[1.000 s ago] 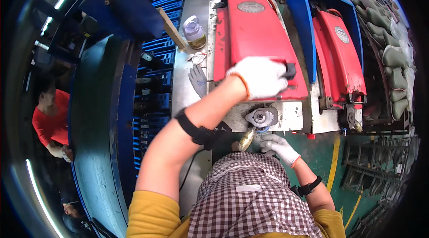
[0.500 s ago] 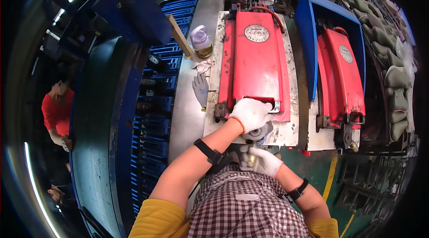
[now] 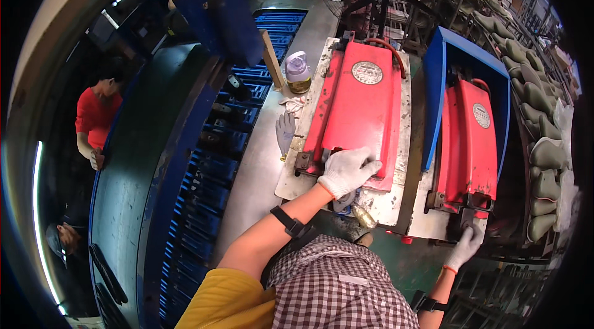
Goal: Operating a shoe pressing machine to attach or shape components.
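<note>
My left hand (image 3: 349, 171), in a white knit glove, is at the front end of the nearer red machine cover (image 3: 362, 112), its fingers closed round the front edge where a handle sits, mostly hidden. Below that hand are a grey round part (image 3: 344, 201) and a brass-coloured fitting (image 3: 365, 216). Far to the right, my right hand (image 3: 465, 247), also gloved, is at the lower front of the second red machine cover (image 3: 467, 137). Its fingers are bent up against a dark part there; what they grip is hidden.
A blue hood (image 3: 473, 51) surrounds the second machine. On the metal bench (image 3: 247, 174) are a grey glove (image 3: 285, 133), a crumpled cloth (image 3: 292, 104) and a lidded jar (image 3: 297, 73). Grey-green moulded pieces (image 3: 544, 174) fill a rack at right. A person in red (image 3: 99, 112) stands beyond the conveyor (image 3: 136, 143).
My right hand has left the brass fitting under the nearer machine and moved right to the second machine. My left hand stays at the nearer cover. The view has shifted and tilted.
</note>
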The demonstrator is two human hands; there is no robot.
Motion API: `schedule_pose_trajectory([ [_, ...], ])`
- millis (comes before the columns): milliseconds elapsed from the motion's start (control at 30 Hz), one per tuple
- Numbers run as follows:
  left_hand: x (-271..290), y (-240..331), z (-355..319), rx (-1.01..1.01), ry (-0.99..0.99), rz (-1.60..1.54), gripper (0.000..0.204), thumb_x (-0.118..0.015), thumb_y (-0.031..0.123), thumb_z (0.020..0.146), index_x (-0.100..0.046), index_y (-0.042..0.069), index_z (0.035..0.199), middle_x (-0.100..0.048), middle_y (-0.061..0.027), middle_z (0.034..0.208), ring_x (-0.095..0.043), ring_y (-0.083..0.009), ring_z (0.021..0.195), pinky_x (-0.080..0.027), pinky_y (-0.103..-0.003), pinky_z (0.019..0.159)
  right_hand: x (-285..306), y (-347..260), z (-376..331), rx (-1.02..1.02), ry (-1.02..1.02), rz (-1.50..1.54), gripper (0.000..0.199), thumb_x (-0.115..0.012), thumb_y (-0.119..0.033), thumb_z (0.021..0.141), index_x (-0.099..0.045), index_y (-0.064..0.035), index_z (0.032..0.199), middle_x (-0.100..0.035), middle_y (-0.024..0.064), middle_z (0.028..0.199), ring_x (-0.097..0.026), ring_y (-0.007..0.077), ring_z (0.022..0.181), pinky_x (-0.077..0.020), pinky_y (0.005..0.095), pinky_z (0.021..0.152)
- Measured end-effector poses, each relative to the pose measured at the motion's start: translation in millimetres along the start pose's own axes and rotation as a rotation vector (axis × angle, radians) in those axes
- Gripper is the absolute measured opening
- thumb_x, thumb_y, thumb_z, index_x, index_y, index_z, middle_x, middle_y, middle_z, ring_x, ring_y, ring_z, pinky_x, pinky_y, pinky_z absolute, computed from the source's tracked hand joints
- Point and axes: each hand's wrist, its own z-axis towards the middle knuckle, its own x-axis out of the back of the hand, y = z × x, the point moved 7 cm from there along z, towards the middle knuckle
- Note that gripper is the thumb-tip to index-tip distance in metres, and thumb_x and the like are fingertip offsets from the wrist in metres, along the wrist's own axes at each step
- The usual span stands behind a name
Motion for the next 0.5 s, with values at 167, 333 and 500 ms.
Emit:
schedule_pose_trajectory([
  [167, -44.4, 69.4, 2.2, -0.395, 0.242, -0.035, 0.022, -0.074, 0.027, 0.089, -0.07, 0.009, 0.102, -0.071, -0.0104, 0.097, -0.069, -0.0305, 0.091, -0.055, -0.043, 0.082, 29.6, 94.3, 34.0, -0.218, -0.232, -0.052, 0.037, -0.054, -0.026, 0.105, -0.068, 0.0038, 0.122, -0.069, 0.017, 0.117, -0.068, 0.0293, 0.107, -0.0524, 0.0424, 0.092],
  [333, -143.4, 143.3, 19.3, -0.488, -0.104, -0.164, 0.044, -0.076, 0.035, 0.086, -0.066, 0.011, 0.122, -0.064, -0.0145, 0.126, -0.061, -0.0378, 0.119, -0.049, -0.05, 0.098, 32.2, 100.9, 33.0, -0.218, -0.248, -0.321, 0.055, -0.05, -0.046, 0.105, -0.07, 0.0044, 0.111, -0.071, 0.0286, 0.105, -0.068, 0.0441, 0.103, -0.051, 0.0481, 0.091],
  [500, -214.4, 193.2, 11.8, -0.652, -0.266, 0.032, 0.061, -0.075, 0.042, 0.088, -0.059, 0.013, 0.139, -0.048, -0.0185, 0.151, -0.041, -0.042, 0.145, -0.033, -0.056, 0.12, 42.9, 71.2, -34.4, -0.356, -0.272, -0.385, 0.051, -0.047, -0.05, 0.106, -0.067, -0.0088, 0.129, -0.07, 0.0298, 0.115, -0.065, 0.0478, 0.113, -0.0518, 0.0506, 0.093],
])
